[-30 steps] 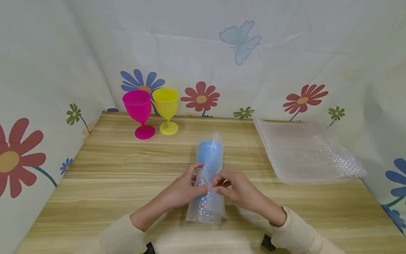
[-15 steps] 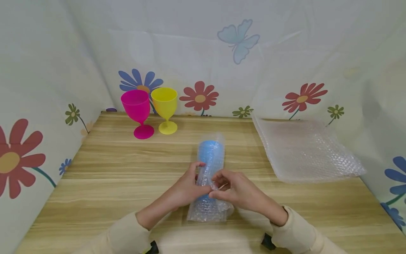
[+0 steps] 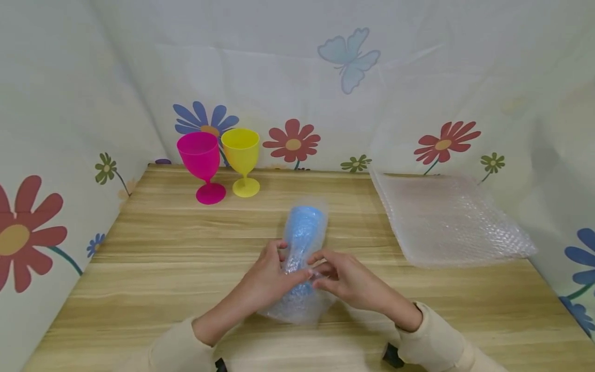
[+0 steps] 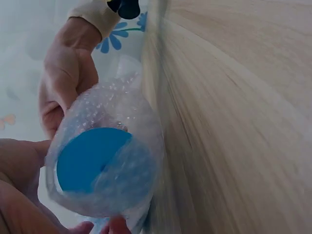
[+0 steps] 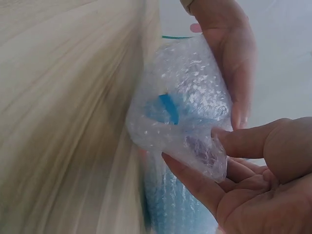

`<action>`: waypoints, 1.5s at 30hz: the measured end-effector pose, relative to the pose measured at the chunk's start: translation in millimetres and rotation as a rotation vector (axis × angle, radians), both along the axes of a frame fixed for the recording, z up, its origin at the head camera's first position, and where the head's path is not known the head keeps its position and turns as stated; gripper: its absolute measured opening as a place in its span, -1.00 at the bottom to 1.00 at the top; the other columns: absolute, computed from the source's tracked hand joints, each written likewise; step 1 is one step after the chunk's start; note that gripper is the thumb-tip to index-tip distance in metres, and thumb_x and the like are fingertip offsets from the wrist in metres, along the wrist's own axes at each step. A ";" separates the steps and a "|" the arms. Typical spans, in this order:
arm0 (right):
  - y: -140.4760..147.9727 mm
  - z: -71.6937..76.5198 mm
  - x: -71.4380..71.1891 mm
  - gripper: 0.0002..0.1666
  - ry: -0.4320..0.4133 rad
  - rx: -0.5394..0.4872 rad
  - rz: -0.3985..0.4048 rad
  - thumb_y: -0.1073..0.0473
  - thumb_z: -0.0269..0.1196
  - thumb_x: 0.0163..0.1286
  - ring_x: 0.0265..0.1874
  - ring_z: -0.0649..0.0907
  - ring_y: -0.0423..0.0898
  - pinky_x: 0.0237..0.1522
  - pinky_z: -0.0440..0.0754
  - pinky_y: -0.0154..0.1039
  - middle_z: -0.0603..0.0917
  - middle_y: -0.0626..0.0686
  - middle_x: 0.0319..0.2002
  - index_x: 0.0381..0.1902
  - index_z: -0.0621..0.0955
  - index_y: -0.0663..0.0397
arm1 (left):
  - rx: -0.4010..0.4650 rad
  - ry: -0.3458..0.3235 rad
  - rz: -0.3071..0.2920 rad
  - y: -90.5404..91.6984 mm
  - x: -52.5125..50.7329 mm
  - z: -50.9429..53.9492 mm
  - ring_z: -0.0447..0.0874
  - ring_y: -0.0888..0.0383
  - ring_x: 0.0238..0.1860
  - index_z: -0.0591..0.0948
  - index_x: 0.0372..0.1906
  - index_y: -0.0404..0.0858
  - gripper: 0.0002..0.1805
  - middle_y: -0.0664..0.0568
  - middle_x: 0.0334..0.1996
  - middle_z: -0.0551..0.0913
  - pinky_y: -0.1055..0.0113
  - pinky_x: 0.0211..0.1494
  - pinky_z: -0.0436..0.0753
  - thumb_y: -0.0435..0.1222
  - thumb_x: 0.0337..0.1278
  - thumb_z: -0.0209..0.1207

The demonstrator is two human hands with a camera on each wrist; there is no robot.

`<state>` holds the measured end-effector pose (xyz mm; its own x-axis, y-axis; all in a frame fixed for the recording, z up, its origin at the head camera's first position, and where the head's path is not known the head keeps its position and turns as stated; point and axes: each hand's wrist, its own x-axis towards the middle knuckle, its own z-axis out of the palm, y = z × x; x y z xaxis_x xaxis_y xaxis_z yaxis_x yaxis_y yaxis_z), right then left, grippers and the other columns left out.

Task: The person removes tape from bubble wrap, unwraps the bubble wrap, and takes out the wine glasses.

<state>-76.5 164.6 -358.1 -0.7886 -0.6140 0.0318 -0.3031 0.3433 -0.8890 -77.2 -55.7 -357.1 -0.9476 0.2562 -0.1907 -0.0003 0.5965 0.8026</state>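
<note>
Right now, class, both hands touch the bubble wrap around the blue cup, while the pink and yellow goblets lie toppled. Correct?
Not quite: the pink goblet and yellow goblet both stand upright, as the head view shows. The rest holds.

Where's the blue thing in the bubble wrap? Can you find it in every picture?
Head: the blue thing is a bit below the middle.
Left wrist: its round blue end is low and left of the middle.
Right wrist: just a blue strip shows clearly, near the middle.
The wooden table is in all three.
</note>
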 end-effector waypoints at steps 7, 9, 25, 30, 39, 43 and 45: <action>-1.5 -2.2 0.0 -0.56 0.058 0.065 -0.015 0.54 0.13 0.47 -0.34 0.71 -0.17 -0.39 0.63 -0.38 0.77 0.15 -0.20 0.27 0.50 0.33 | -0.075 0.038 -0.053 -1.6 0.6 -0.7 0.52 -0.14 0.20 0.40 0.40 -0.19 -0.17 -0.22 0.33 0.40 -0.18 0.11 0.60 0.31 0.29 0.17; -2.4 -2.7 -0.3 -0.51 0.091 0.090 -0.023 0.55 0.12 0.43 -0.44 0.62 -0.25 -0.47 0.57 -0.38 0.75 0.10 -0.26 0.29 0.52 0.31 | -0.073 0.043 -0.051 -1.4 0.5 -0.2 0.52 -0.14 0.21 0.42 0.38 -0.19 -0.25 -0.23 0.34 0.41 -0.19 0.14 0.58 0.26 0.37 0.11; -7.9 -13.4 1.1 -0.79 0.180 0.124 -0.157 0.37 0.20 0.52 -0.48 0.69 -0.26 -0.46 0.64 -0.34 0.76 -0.02 -0.40 0.05 0.64 0.24 | -0.016 0.038 -0.005 9.4 -1.9 -3.9 0.52 -0.08 -0.02 0.38 0.22 -0.19 -0.44 -0.21 0.23 0.46 -0.01 -0.06 0.58 -0.14 0.18 0.31; -5.1 -16.0 2.1 -0.82 0.179 0.124 -0.210 0.44 0.16 0.48 -0.57 0.53 -0.32 -0.56 0.53 -0.38 0.63 -0.09 -0.49 -0.08 0.66 0.20 | 0.004 0.033 0.001 10.0 -1.4 -3.6 0.54 -0.09 -0.04 0.37 0.23 -0.22 -0.41 -0.23 0.24 0.45 0.00 -0.08 0.60 -0.24 0.11 0.30; -16.3 -19.6 3.2 -0.88 0.337 0.178 -0.242 0.35 0.30 0.44 -0.24 0.71 -0.10 -0.20 0.72 -0.30 0.73 0.08 -0.20 -0.09 0.62 0.22 | 0.046 0.070 -0.005 13.0 1.1 -6.2 0.54 -0.12 -0.08 0.34 0.22 -0.27 -0.45 -0.29 0.24 0.37 -0.01 -0.06 0.63 -0.31 0.18 0.29; -21.1 -20.4 1.5 -0.82 0.429 0.208 -0.269 0.32 0.38 0.40 -0.22 0.75 -0.06 -0.19 0.73 -0.28 0.74 0.09 -0.20 -0.10 0.61 0.20 | 0.036 0.075 -0.003 13.4 1.4 -7.9 0.54 -0.10 -0.07 0.36 0.24 -0.26 -0.44 -0.27 0.22 0.37 -0.03 -0.04 0.63 -0.20 0.23 0.31; -22.1 -20.5 0.5 -0.85 0.452 0.207 -0.278 0.35 0.36 0.40 -0.25 0.75 -0.08 -0.22 0.74 -0.28 0.75 0.08 -0.23 -0.12 0.62 0.20 | 0.029 0.086 -0.001 13.2 1.3 -8.1 0.55 -0.11 -0.07 0.37 0.23 -0.25 -0.46 -0.26 0.19 0.37 -0.05 -0.03 0.63 -0.17 0.25 0.27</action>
<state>-76.0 142.5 -378.6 -0.8575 -0.4144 0.3048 -0.5110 0.6182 -0.5972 -75.9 -42.4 -365.2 -0.9600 0.2610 -0.1012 0.0698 0.5734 0.8163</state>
